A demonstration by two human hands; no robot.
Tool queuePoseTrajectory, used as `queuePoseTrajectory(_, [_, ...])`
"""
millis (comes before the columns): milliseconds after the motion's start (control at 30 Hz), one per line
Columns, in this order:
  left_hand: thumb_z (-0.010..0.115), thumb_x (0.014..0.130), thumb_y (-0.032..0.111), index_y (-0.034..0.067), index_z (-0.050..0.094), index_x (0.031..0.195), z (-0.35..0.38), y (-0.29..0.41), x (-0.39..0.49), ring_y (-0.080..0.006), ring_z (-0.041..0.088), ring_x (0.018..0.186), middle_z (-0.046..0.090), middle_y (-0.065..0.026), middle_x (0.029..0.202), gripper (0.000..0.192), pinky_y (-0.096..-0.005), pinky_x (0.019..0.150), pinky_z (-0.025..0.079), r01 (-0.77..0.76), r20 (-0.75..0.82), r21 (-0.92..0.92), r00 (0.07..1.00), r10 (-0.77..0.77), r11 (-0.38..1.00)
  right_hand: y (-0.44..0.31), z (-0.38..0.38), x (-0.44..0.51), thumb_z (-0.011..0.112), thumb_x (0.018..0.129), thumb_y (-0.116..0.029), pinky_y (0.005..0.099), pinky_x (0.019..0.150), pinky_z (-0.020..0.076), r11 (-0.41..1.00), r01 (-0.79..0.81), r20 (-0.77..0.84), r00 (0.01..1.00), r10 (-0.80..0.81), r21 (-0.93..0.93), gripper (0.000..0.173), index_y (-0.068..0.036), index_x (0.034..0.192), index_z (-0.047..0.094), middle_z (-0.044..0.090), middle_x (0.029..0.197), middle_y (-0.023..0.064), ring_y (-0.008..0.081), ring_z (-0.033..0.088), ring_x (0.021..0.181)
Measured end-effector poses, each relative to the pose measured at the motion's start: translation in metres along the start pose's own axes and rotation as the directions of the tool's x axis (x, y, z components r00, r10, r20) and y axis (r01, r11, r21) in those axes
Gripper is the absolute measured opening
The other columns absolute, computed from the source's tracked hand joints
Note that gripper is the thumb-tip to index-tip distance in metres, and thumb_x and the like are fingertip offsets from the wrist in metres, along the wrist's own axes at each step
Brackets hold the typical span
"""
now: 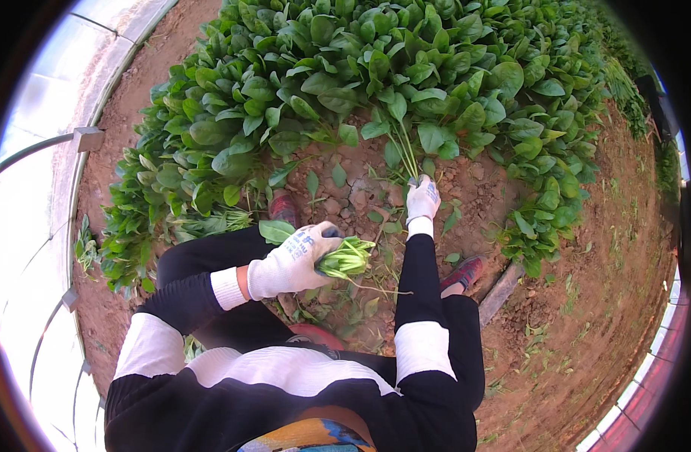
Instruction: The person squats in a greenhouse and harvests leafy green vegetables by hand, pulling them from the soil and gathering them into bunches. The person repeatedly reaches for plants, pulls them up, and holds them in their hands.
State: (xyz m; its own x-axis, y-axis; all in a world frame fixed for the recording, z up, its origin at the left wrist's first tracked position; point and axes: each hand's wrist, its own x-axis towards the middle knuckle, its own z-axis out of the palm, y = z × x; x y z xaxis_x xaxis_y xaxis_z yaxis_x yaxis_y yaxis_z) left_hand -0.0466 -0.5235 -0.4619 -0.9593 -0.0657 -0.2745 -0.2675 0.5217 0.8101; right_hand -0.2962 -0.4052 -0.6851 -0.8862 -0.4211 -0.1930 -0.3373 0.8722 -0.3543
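My left hand point(297, 257), in a white knit glove bearing writing, is closed around a bunch of spinach point(345, 258). The pale green stem ends face right, and a thin root or stem trails from them. One leaf shows behind the hand. Reaching forward to the soil, my right hand point(423, 199), gloved alike, grips the lower stems of a spinach plant point(404, 144). Its leaves lean away toward the standing spinach bed point(345, 62). Whether a tool is also in the right hand, or the stems are still rooted, cannot be seen.
Loose leaves lie on the bare soil point(345, 195) between my shoes. Pulled spinach point(221, 222) lies by my left knee. A wooden board point(500, 294) is beside my right leg. Left runs a plastic greenhouse wall point(46, 186); on the right is a soil strip point(582, 327).
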Motion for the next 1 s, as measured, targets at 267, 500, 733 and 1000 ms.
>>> queuePoseTrajectory(267, [0.074, 0.074, 0.026, 0.015, 0.058, 0.127, 0.012, 0.003, -0.005, -0.0355, 0.052, 0.118, 0.049, -0.0186, 0.131, 0.056, -0.0443, 0.099, 0.041, -0.185, -0.121, 0.463, 0.955, 0.269, 0.867, -0.027, -0.099, -0.142, 0.059, 0.087, -0.037, 0.0415, 0.085, 0.0492, 0.992, 0.075, 0.381, 0.919, -0.107, 0.099, 0.040, -0.009, 0.115, 0.063, 0.067, 0.105, 0.0168, 0.0326, 0.063, 0.101])
queuePoseTrajectory(500, [0.073, 0.071, 0.017, 0.007, 0.042, 0.140, 0.014, 0.014, -0.015, -0.0364, 0.055, 0.115, 0.042, -0.0215, 0.139, 0.076, -0.0379, 0.097, 0.045, -0.334, 0.095, 0.095, 0.941, 0.325, 0.938, -0.033, -0.183, -0.233, 0.059, 0.086, -0.033, 0.0412, 0.082, 0.0485, 0.909, 0.206, 0.374, 0.861, -0.345, 0.363, 0.042, -0.005, 0.118, 0.060, 0.066, 0.103, 0.0183, 0.0330, 0.063, 0.098])
queuePoseTrajectory(733, [0.080, 0.073, 0.010, 0.003, 0.054, 0.123, 0.038, 0.049, -0.057, -0.0081, 0.055, 0.093, 0.066, -0.0026, 0.106, 0.058, -0.0271, 0.084, 0.048, -0.269, 0.068, -0.566, 0.927, 0.369, 0.780, -0.049, -0.254, -0.269, 0.062, 0.088, -0.007, 0.0314, 0.081, 0.0505, 0.729, 0.134, 0.273, 0.870, -0.412, 0.672, 0.030, 0.003, 0.116, 0.060, 0.070, 0.100, 0.0149, 0.0225, 0.066, 0.095])
queuePoseTrajectory(1000, [0.085, 0.068, 0.014, 0.004, 0.060, 0.111, 0.042, 0.072, -0.114, -0.0111, 0.059, 0.091, 0.066, -0.0047, 0.104, 0.051, -0.0283, 0.083, 0.050, -0.589, -0.514, -0.618, 0.804, 0.300, 0.521, -0.145, -0.311, -0.313, 0.066, 0.084, 0.002, 0.0271, 0.087, 0.0481, 0.704, 0.416, 0.145, 0.795, -0.589, 0.576, 0.033, 0.003, 0.115, 0.057, 0.065, 0.106, 0.0093, 0.0137, 0.061, 0.097])
